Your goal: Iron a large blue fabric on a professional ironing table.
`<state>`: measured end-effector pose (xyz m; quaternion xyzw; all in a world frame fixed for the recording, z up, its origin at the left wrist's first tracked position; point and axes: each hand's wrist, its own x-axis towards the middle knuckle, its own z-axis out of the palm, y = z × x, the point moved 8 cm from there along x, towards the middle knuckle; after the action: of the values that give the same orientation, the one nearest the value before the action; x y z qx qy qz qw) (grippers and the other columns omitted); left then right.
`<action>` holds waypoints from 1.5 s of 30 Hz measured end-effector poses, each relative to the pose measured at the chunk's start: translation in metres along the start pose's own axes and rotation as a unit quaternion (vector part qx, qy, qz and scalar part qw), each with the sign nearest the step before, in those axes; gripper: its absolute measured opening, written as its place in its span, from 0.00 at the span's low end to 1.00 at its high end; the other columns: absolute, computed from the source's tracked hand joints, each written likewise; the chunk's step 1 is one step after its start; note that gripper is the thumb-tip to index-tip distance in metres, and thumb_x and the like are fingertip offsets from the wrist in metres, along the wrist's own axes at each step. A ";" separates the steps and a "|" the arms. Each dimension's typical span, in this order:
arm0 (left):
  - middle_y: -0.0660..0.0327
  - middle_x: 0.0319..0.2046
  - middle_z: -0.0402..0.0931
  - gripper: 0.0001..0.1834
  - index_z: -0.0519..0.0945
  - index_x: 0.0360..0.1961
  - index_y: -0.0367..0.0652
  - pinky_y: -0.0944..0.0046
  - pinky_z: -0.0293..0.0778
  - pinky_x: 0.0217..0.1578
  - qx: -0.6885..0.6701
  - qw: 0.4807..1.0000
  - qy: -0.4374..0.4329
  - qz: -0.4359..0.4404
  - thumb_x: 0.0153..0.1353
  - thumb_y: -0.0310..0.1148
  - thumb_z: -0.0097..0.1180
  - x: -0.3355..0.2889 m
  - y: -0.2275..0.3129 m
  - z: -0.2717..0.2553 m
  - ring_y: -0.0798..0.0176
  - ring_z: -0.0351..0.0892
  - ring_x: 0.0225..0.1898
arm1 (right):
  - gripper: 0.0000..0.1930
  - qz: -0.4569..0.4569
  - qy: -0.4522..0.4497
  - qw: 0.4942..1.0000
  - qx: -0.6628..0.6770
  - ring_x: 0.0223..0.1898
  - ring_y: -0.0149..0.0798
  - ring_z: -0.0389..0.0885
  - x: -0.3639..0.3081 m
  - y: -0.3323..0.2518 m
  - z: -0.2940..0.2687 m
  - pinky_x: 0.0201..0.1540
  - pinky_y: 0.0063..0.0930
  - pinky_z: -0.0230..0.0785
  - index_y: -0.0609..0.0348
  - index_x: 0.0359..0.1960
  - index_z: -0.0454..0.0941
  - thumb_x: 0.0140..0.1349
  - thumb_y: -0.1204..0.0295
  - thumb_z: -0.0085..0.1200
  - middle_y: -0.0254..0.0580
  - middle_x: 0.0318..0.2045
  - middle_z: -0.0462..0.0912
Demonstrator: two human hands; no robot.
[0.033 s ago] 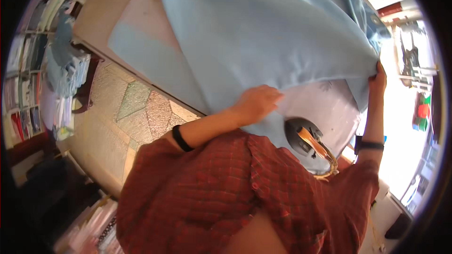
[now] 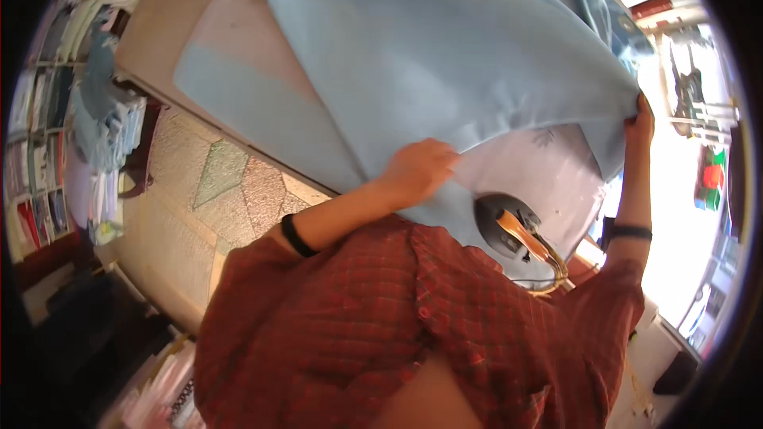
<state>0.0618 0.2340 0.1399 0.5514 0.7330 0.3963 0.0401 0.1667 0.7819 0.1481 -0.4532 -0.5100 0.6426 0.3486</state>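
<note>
A large light blue cloth [image 2: 413, 56] drapes over the table, its near edge lifted between my hands. At the middle, my left hand [image 2: 420, 168] is closed at this edge, its fingertips partly hidden and a little blurred. My right hand [image 2: 640, 121], raised at the far right, pinches the cloth's right end. Below the lifted edge, a pale sheet with a faint leaf print shows on the table. Close to my body lies a dark round object [image 2: 509, 226] with an orange, handle-like piece [image 2: 520, 232] and a looped cord across it.
The brown table's [image 2: 179, 0] left edge runs diagonally beside a stone-patterned floor [image 2: 230, 183]. Shelves of folded fabrics [image 2: 48, 151] stand at the left, with blue cloth [image 2: 107, 119] hanging by them. Bright light washes out the right side, near a rack [image 2: 699, 87].
My left hand has shifted slightly left and up, drawing the cloth's edge along. My right hand stays almost in place, holding its end. The view has moved a little.
</note>
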 end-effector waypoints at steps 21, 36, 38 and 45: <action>0.67 0.12 0.66 0.22 0.68 0.18 0.47 0.70 0.48 0.08 -0.457 0.671 0.153 -0.563 0.58 0.48 0.62 -0.055 -0.170 0.067 0.74 0.56 0.08 | 0.35 0.014 -0.383 0.661 -0.645 0.39 0.55 0.80 -0.360 0.131 -0.006 0.40 0.44 0.72 0.58 0.61 0.62 0.51 0.65 0.63 0.51 0.33 0.82; 0.69 0.14 0.63 0.16 0.70 0.25 0.44 0.68 0.48 0.12 -0.372 0.704 0.215 -0.566 0.51 0.36 0.69 -0.014 -0.314 -0.030 0.74 0.55 0.11 | 0.14 -0.125 -0.321 0.687 -0.640 0.38 0.55 0.81 -0.305 0.137 0.263 0.40 0.44 0.73 0.63 0.40 0.74 0.56 0.67 0.51 0.55 0.32 0.81; 0.69 0.14 0.63 0.16 0.68 0.22 0.47 0.69 0.48 0.13 -0.427 0.689 0.167 -0.561 0.53 0.34 0.67 -0.023 -0.320 -0.029 0.74 0.56 0.12 | 0.13 -0.113 -0.336 0.673 -0.649 0.38 0.55 0.81 -0.317 0.152 0.261 0.40 0.44 0.73 0.62 0.39 0.75 0.56 0.68 0.50 0.56 0.32 0.81; 0.70 0.15 0.63 0.16 0.67 0.21 0.49 0.70 0.48 0.14 -0.433 0.672 0.223 -0.558 0.55 0.35 0.65 -0.026 -0.321 -0.033 0.74 0.56 0.13 | 0.12 -0.142 -0.359 0.626 -0.678 0.31 0.53 0.81 -0.381 0.152 0.172 0.34 0.47 0.73 0.57 0.36 0.70 0.55 0.65 0.54 0.48 0.25 0.81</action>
<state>-0.1932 0.1697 -0.0481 -0.1437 0.6376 0.6843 0.3234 0.1393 0.3408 0.0990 -0.2169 -0.9441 0.1700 -0.1807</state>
